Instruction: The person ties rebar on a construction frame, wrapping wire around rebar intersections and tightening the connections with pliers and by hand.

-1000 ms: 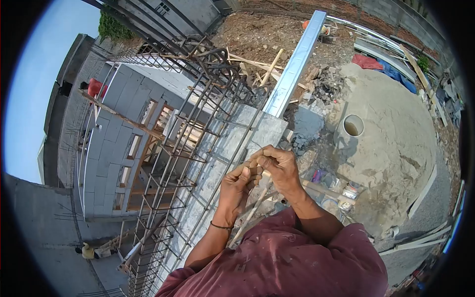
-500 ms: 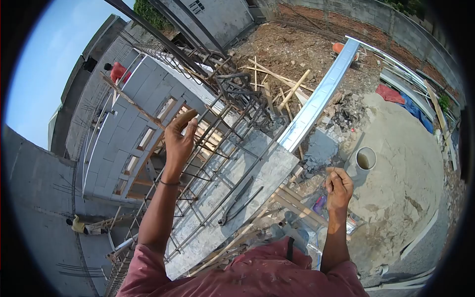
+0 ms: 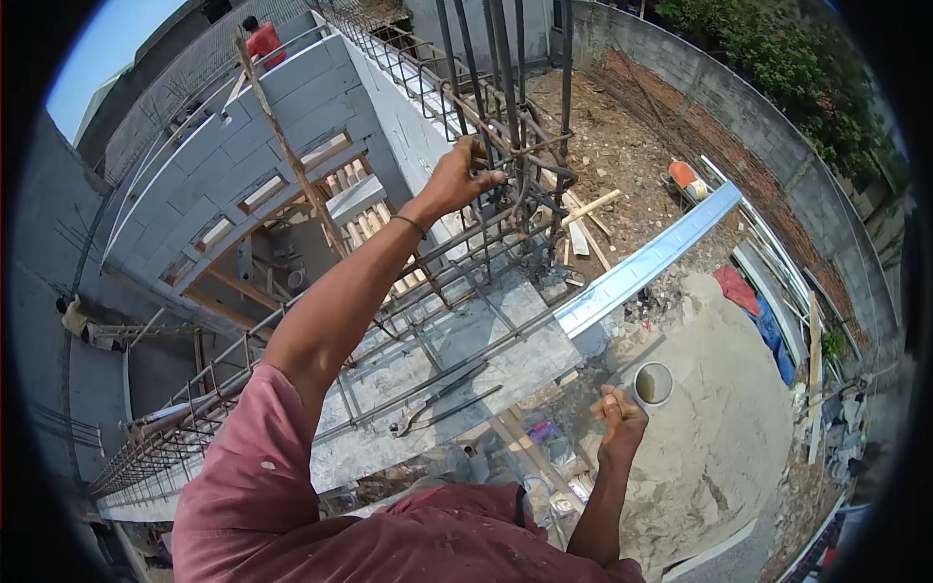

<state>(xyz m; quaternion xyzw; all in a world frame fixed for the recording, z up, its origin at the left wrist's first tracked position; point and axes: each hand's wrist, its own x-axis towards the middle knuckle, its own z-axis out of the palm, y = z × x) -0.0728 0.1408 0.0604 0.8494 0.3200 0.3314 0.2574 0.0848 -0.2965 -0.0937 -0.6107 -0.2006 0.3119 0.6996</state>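
Observation:
My left hand [image 3: 457,182] reaches forward to a cluster of upright rebar [image 3: 507,83], its fingers and thumb closing around one of the bars. Part of the grip is hidden behind the steel. At lower right, my right hand [image 3: 623,424] is closed with bent fingers above the ground; whatever it may hold is too small to make out. A pair of pincers [image 3: 428,413] with long handles lies on the concrete slab [image 3: 457,340], under the horizontal rebar cage [image 3: 389,394].
A grey block wall [image 3: 194,185] with small openings stands at left, where a person in red [image 3: 262,41] is at its top. A metal channel [image 3: 651,260] extends from the slab. A bucket [image 3: 653,384] stands by a sand pile [image 3: 724,418].
My left hand has moved forward and right to the upright rebar and closed on it. My right hand has shifted left and lower, still closed. The view has turned.

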